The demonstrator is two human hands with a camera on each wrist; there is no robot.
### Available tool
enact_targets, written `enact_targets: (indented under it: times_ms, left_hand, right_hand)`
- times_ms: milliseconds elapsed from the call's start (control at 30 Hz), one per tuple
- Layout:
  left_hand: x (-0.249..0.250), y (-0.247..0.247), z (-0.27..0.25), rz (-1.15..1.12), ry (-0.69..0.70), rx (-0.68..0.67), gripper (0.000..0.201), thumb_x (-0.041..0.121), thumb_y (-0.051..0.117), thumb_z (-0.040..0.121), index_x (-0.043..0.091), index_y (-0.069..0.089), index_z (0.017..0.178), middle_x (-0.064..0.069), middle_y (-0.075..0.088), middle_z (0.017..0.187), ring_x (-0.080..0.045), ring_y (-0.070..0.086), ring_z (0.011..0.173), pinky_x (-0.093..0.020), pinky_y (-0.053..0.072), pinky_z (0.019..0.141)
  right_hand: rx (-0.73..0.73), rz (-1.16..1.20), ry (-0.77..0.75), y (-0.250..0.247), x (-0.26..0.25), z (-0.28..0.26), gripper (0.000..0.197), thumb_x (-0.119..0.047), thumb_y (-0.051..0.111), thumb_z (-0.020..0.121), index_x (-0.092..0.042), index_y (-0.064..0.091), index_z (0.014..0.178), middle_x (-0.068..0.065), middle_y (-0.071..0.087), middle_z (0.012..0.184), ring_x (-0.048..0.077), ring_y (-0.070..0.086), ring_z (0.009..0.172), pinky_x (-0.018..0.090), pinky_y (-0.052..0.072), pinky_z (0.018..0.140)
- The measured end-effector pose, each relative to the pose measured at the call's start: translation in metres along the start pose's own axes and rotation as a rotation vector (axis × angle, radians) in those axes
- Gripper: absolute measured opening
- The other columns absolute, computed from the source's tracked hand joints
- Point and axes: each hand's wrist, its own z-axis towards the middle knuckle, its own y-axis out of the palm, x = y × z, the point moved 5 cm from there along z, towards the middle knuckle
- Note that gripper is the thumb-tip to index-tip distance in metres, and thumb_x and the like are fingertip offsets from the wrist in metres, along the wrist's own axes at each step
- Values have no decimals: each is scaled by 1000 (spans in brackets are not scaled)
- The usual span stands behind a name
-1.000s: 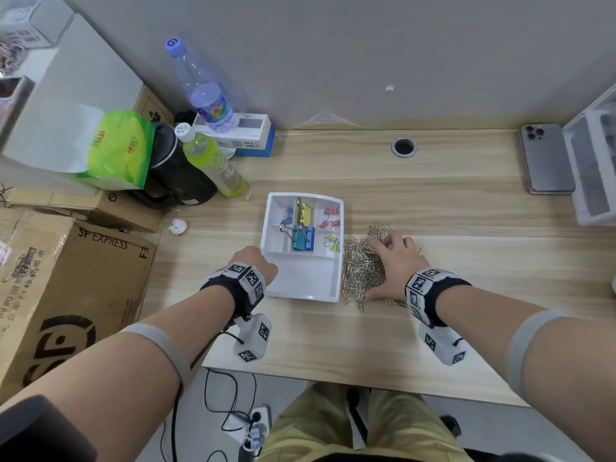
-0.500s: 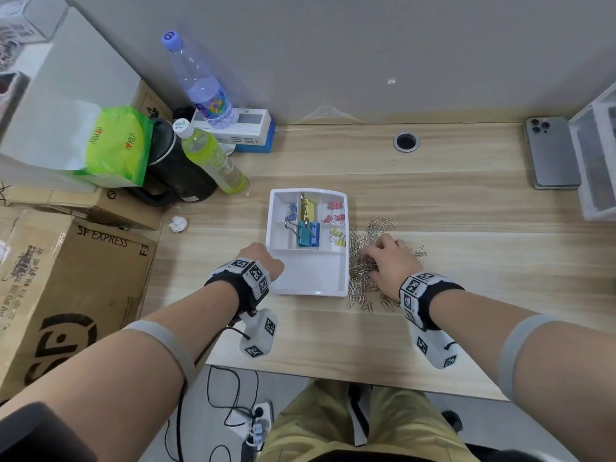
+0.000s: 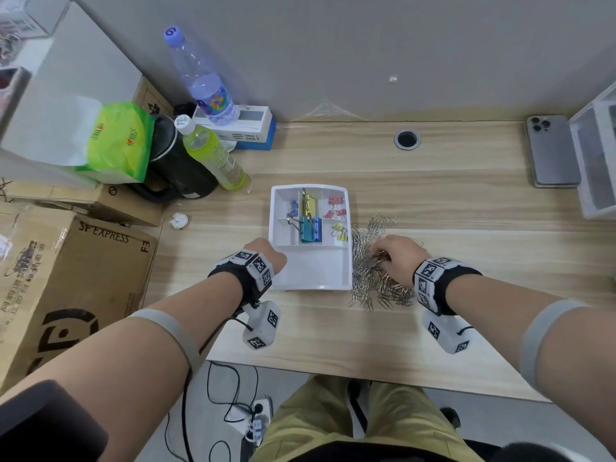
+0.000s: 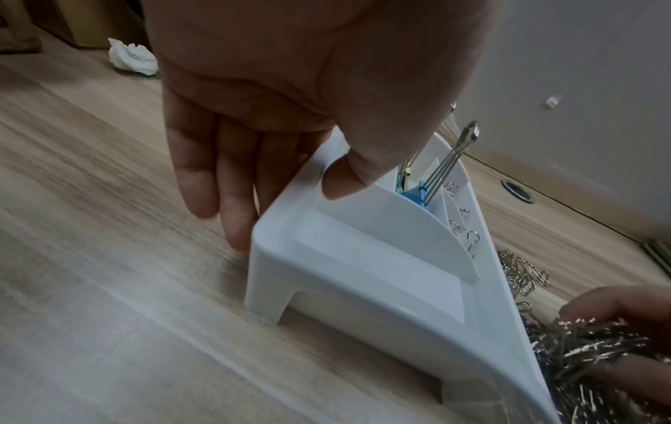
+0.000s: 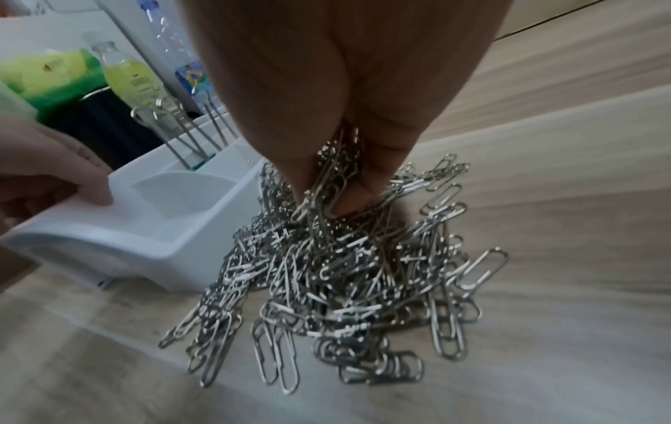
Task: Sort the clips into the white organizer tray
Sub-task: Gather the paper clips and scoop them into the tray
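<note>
Right hand now clutching paper clips

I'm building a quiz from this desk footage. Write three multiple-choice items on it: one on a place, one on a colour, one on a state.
1. The paper clip pile lies where?
A. right of the white tray
B. inside it
C. on the phone

2. The small binder clips in the tray's far right compartment are:
A. green
B. red
C. black

3. The right hand is:
A. flat
B. away from the pile
C. gripping paper clips

Key: A, the pile sits against the tray's right wall; B, red shows there; C, curled fingers hold clips.
</note>
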Motion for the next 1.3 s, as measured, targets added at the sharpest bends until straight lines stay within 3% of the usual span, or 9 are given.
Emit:
enact_targets:
  times_ms: [100,200,400,600,700,867,1000,1200,1300]
  left_hand:
    - [1,-3,-2,-38,-9,-9,17,24,48,83,10,51,74,-11,66,76,-29,67,74,-36,57,79]
    - [3,-5,-2,-61,-14,-4,22,27,47,86,9,51,74,-11,67,78,-31,68,78,-39,57,82]
    - [6,-8,1,56,23,-22,25,15,44,93,11,47,68,-3,51,68,-21,49,63,-25,42,60]
    - [9,-8,7,124,57,4,34,15,45,94,13,39,60,-1,42,63,-24,50,74,-28,42,71]
    - [8,-5,15,121,58,-22,31,12,45,93,12,42,62,-2,45,64,-22,52,68,-28,44,69]
    - [8,-5,17,143,78,-30,33,11,45,93,12,41,61,-3,46,62,-25,53,75,-30,48,72]
    - [11,-6,16,168,84,-48,35,12,45,94,13,38,60,-2,44,62,-25,52,78,-31,49,77]
    - [8,-5,15,196,81,-104,31,10,42,93,11,42,62,-5,48,64,-24,50,68,-30,45,66]
    - [8,-11,10,216,83,-99,33,11,44,94,11,41,62,-4,47,64,-25,51,75,-31,47,72]
  right_hand:
    - [6,25,12,-7,2,-3,29,-15,62,91,-19,64,120,3,61,126,24,56,115,32,43,97]
    - [21,71,23,-13,3,-5,22,-20,65,90,-25,67,112,1,64,125,21,63,106,34,49,95]
    - [10,91,-1,-25,-12,-6,16,-26,67,89,-29,69,104,1,67,106,20,65,89,37,56,83]
    - [3,142,-120,-26,-58,0,18,-21,67,89,-20,71,106,-1,68,110,19,63,99,30,50,90]
    - [-10,157,-174,-13,-83,6,16,-17,66,90,-18,72,104,0,70,105,14,62,90,25,49,85]
    - [-28,125,-214,16,-104,14,21,-12,63,88,-15,72,108,3,69,107,19,63,98,24,46,88]
    - [-114,109,-230,31,-107,13,29,-20,65,87,-18,68,116,2,69,110,19,64,100,25,49,86]
    - [-95,103,-243,13,-96,2,39,-21,57,87,-24,62,126,-3,69,115,16,65,100,34,54,88]
    - [-29,79,-228,-5,-81,-1,48,-26,60,86,-23,54,134,-8,63,117,10,61,95,31,53,87]
